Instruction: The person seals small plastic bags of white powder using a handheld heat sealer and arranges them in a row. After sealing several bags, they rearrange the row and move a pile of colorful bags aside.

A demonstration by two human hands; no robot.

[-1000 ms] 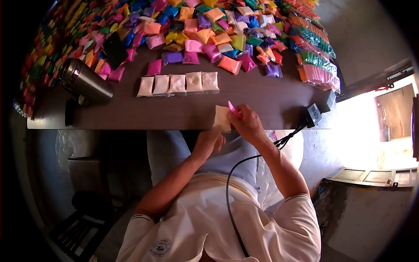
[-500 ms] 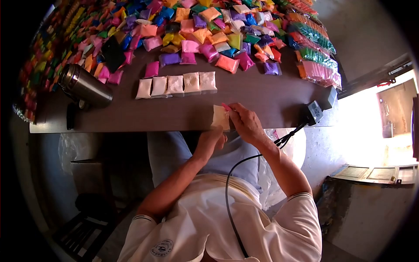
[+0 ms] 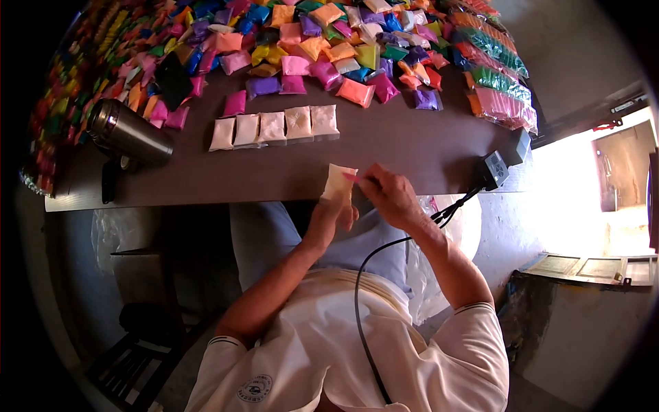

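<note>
L hand (image 3: 333,216) pinches the lower end of a pale pkt (image 3: 336,180), nr the table's (image 3: 240,178) front edge. R hand (image 3: 394,197), just beside it, has fingers closed on a pink tool (image 3: 351,177), tip over the pkt's upper R part; can't tell if it touches. Beyond the grip & a bit L: row of 5 pale pkts (image 3: 272,128). Farther out, a big spread of multicolour pkts (image 3: 322,51). Well L of grip, a metal flask (image 3: 134,134); well R, a grey box (image 3: 494,170) w/ black cable (image 3: 368,266) nr it.
</note>
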